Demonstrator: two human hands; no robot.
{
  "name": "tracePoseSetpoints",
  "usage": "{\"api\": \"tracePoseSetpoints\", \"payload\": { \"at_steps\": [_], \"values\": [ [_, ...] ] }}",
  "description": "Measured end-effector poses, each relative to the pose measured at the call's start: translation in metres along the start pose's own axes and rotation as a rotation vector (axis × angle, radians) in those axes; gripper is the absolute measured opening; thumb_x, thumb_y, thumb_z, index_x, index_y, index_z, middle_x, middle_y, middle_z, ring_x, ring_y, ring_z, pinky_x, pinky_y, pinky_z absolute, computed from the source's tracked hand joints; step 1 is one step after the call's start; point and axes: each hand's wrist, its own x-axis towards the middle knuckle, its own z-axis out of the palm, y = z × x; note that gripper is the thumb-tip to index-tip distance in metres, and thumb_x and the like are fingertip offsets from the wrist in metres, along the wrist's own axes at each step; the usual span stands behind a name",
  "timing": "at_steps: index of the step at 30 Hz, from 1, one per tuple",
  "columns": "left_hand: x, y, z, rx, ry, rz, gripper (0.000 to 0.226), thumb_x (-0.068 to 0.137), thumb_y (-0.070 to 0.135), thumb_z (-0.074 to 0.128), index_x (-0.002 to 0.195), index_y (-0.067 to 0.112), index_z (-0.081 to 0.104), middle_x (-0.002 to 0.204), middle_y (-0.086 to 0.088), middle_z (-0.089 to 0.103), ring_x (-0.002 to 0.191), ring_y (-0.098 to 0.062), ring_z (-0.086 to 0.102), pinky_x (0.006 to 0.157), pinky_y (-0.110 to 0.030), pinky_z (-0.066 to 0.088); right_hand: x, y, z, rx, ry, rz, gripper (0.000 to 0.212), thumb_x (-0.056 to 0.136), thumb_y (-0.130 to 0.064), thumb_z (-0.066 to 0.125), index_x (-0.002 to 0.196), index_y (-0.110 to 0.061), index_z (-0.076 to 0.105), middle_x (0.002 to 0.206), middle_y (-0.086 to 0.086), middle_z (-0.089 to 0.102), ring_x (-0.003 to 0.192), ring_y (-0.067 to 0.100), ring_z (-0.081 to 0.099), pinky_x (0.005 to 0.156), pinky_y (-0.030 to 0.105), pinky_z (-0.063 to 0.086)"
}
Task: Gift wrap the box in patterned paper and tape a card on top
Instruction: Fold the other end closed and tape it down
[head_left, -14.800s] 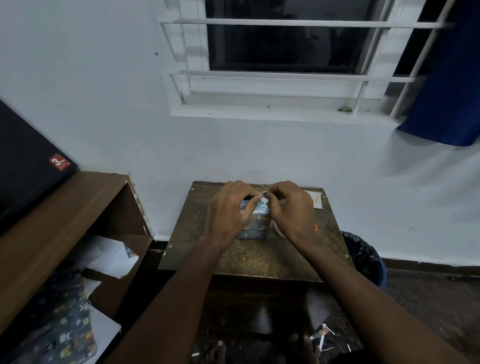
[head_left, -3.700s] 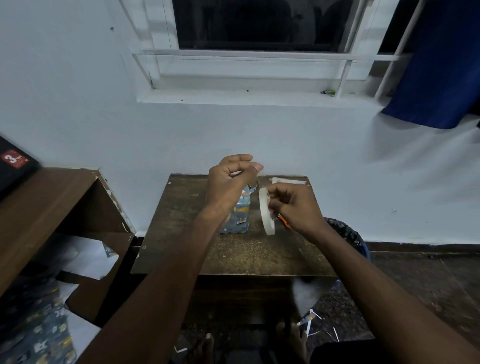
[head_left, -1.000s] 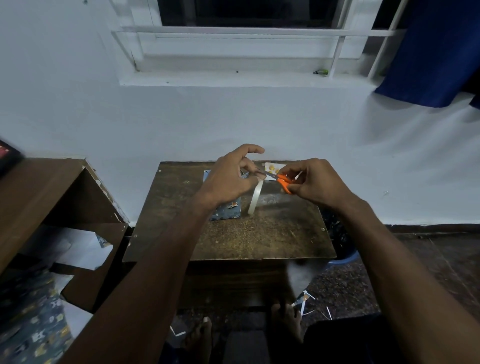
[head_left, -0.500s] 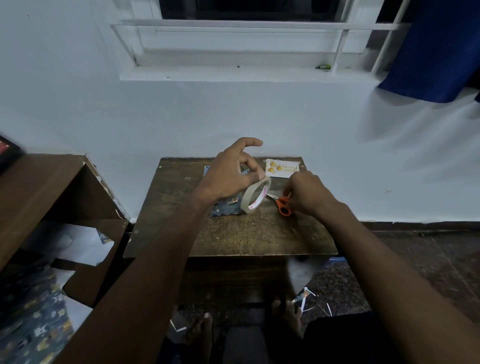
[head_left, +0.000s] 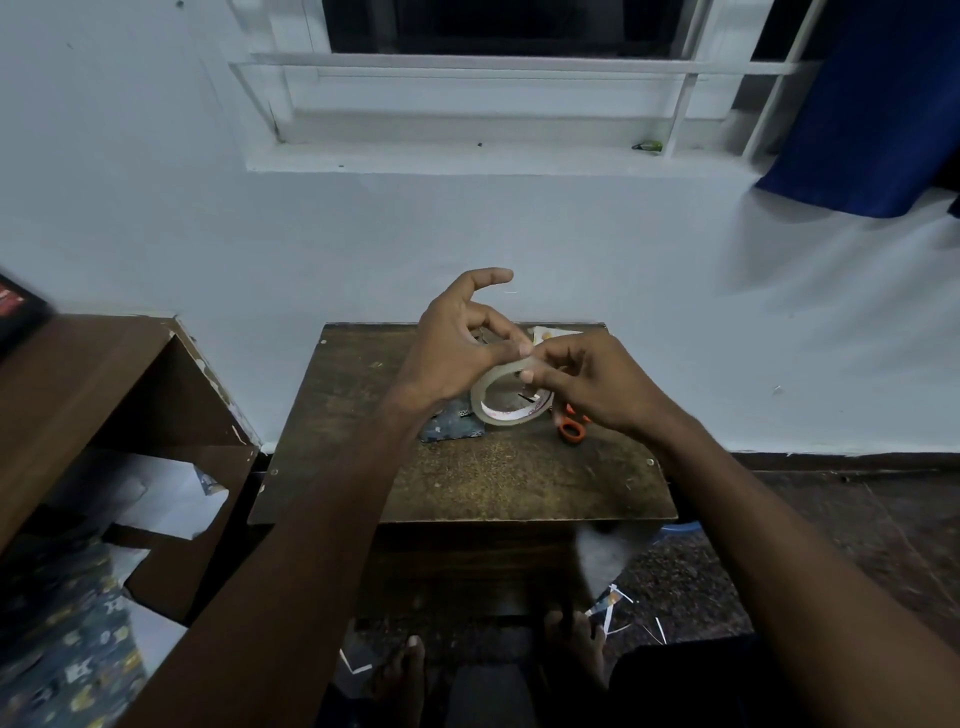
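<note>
Above the small brown table (head_left: 467, 483), two bare hands meet over a roll of tape (head_left: 506, 402). The left hand (head_left: 457, 348) has its thumb and a bent finger pressed together on the top of the roll, and its first finger sticks up and out, away from the rest. The right hand (head_left: 587, 384) has its fingers curled in, and the fingertips (head_left: 527, 375) pinch the top edge of the roll right beside the left thumb. The two hands touch there. The roll is whitish, with some red print on the inside.

The wrapped box (head_left: 452, 423) sits on the table under the left wrist. Only its near part shows, covered in dark blue paper with little pictures. The roll is in front of it, so I cannot tell if they touch.

The orange scissors (head_left: 570, 427) lie on the table under the right hand; only the handles show. The card (head_left: 553, 332) lies at the far edge of the table, by the wall, mostly hidden behind the hands.

On the left is a brown shelf (head_left: 93, 374) with white paper inside. More patterned paper (head_left: 72, 660) lies low on the left. Small paper scraps (head_left: 608, 608) are on the floor near the person's bare feet (head_left: 405, 670). A blue curtain (head_left: 872, 104) hangs by the window at the top right.
</note>
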Motion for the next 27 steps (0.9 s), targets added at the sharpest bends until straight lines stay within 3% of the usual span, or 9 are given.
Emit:
{"api": "tracePoseSetpoints", "payload": {
  "at_steps": [4,6,8,10,15,19,23,25,27],
  "values": [
    [0.0,0.003,0.006,0.01,0.05,-0.031,0.078,0.083,0.021,0.09,0.151,0.02,0.052,0.082,0.001,0.081,0.087,-0.011,0.078,0.1,-0.037,0.057,-0.003,-0.002,-0.002,-0.103,0.038,-0.062,0.017,0.096,-0.033,0.076,0.087,-0.019,0.078,0.065,0.005,0.072,0.048,0.016,0.067,0.06,0.042,0.057],
    [0.0,0.001,0.008,0.054,0.048,-0.04,0.079,0.085,0.019,0.089,0.154,0.02,0.05,0.081,0.003,0.08,0.082,-0.005,0.075,0.095,-0.022,0.054,-0.006,-0.004,-0.004,-0.111,0.046,-0.085,0.01,0.093,-0.032,0.079,0.089,-0.023,0.081,0.068,-0.003,0.073,0.053,0.011,0.067,0.063,0.045,0.057],
    [0.0,0.0,0.01,0.172,0.041,-0.051,0.085,0.085,0.015,0.086,0.159,0.019,0.044,0.087,0.009,0.081,0.078,0.009,0.069,0.082,-0.002,0.045,-0.007,-0.008,-0.004,-0.126,0.039,-0.133,0.006,0.089,-0.03,0.083,0.092,-0.035,0.081,0.071,-0.018,0.071,0.058,0.008,0.063,0.061,0.036,0.051],
    [0.001,0.001,0.009,0.216,0.042,-0.083,0.087,0.092,0.019,0.081,0.164,0.019,0.034,0.098,0.017,0.08,0.082,0.02,0.061,0.077,0.002,0.039,-0.008,-0.009,-0.003,-0.195,0.036,-0.179,0.018,0.086,-0.032,0.085,0.094,-0.046,0.077,0.07,-0.028,0.065,0.059,0.007,0.055,0.059,0.024,0.038],
    [0.007,0.004,0.002,0.026,0.042,-0.162,0.07,0.11,0.045,0.049,0.168,0.023,0.018,0.112,0.019,0.078,0.116,0.019,0.054,0.099,-0.015,0.033,-0.005,0.009,-0.007,-0.383,0.06,-0.114,0.011,0.083,-0.034,0.087,0.089,-0.039,0.08,0.072,-0.025,0.065,0.068,0.001,0.059,0.062,0.027,0.04],
    [0.01,-0.002,-0.001,-0.072,0.02,-0.156,0.074,0.108,0.062,0.034,0.169,0.023,0.015,0.123,0.015,0.076,0.139,-0.003,0.051,0.125,-0.045,0.032,0.002,0.02,0.003,-0.586,0.002,0.069,0.021,0.079,-0.035,0.089,0.098,-0.03,0.083,0.091,-0.005,0.074,0.091,0.02,0.066,0.074,0.035,0.05],
    [0.01,-0.003,-0.005,-0.254,0.03,-0.153,0.069,0.111,0.059,0.024,0.167,0.02,0.017,0.144,-0.001,0.065,0.146,-0.02,0.049,0.128,-0.044,0.03,0.014,0.024,0.018,-0.638,-0.176,0.226,0.042,0.069,-0.042,0.095,0.096,-0.013,0.08,0.093,0.007,0.076,0.092,0.025,0.069,0.077,0.037,0.055],
    [0.009,-0.003,-0.011,-0.382,0.047,-0.169,0.069,0.111,0.059,0.019,0.167,0.017,0.019,0.152,-0.01,0.058,0.15,-0.025,0.044,0.13,-0.044,0.027,0.017,0.017,0.021,-0.568,-0.071,0.191,0.046,0.069,-0.052,0.093,0.092,-0.014,0.078,0.088,0.002,0.075,0.086,0.02,0.069,0.07,0.031,0.049],
    [0.008,-0.004,-0.013,-0.496,0.064,-0.19,0.07,0.111,0.058,0.016,0.167,0.016,0.021,0.155,-0.017,0.053,0.152,-0.027,0.042,0.13,-0.041,0.026,0.019,0.004,0.025,-0.394,0.161,0.096,0.044,0.072,-0.051,0.092,0.098,-0.018,0.077,0.096,-0.005,0.074,0.086,0.013,0.066,0.07,0.027,0.047]
  ]
}}
